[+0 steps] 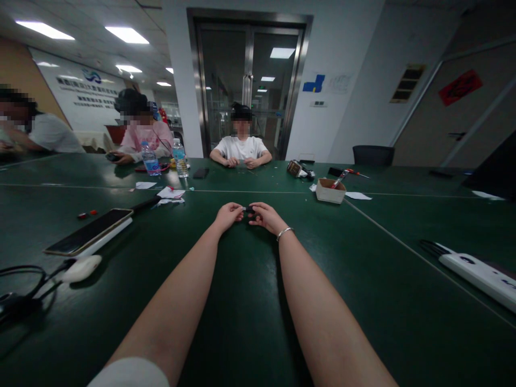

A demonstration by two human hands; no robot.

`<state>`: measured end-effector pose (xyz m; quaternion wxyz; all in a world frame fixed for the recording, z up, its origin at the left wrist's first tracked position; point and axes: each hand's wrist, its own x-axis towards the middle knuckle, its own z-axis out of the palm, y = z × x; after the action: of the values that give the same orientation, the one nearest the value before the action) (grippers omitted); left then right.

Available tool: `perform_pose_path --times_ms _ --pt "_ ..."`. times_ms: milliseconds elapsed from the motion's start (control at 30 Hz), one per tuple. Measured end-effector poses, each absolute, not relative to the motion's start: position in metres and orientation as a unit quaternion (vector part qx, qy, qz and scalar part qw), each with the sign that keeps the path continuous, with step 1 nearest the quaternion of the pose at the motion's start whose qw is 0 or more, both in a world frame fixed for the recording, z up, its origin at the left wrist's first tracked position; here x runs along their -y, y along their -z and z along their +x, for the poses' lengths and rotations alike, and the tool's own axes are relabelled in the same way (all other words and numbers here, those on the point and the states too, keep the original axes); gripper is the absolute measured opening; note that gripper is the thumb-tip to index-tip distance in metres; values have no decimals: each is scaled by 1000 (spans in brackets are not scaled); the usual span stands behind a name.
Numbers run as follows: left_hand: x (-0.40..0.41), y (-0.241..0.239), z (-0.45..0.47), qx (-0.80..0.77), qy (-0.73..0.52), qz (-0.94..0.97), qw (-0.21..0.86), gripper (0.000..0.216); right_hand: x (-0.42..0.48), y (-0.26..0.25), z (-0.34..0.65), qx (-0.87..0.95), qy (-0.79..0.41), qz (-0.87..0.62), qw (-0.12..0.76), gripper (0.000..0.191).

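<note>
My left hand (230,216) and my right hand (266,217) meet above the green table, each with its fingers closed in a pinch. Between them is a small black object with a pale, metal-looking end (249,209), shaped somewhat like a USB stick. The fingers of my left hand grip the pale end, while those of my right hand are closed on the black part. Much of the object is covered by fingertips, so its exact kind cannot be told. A silver bracelet (285,233) circles my right wrist.
To the left lie a phone (94,230) on a white block, a white rounded device (81,269) and cables. Bottles (180,159), paper scraps (171,192) and a small open box (330,192) stand farther off. A power strip (479,273) lies right. Several people sit around the table.
</note>
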<state>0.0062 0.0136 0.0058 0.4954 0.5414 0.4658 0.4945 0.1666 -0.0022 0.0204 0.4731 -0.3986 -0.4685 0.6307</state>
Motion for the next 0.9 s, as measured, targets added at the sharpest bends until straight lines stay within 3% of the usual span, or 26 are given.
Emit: perform_pose_path --times_ms 367,600,900 --pt "-23 9 0 -511 -425 662 347 37 1 -18 167 477 -634 -384 473 12" --pt "-23 2 1 -559 -447 588 376 40 2 -20 168 460 -637 -381 487 14" --pt "-20 4 2 -542 -408 648 345 43 1 -18 167 481 -640 -371 470 12"
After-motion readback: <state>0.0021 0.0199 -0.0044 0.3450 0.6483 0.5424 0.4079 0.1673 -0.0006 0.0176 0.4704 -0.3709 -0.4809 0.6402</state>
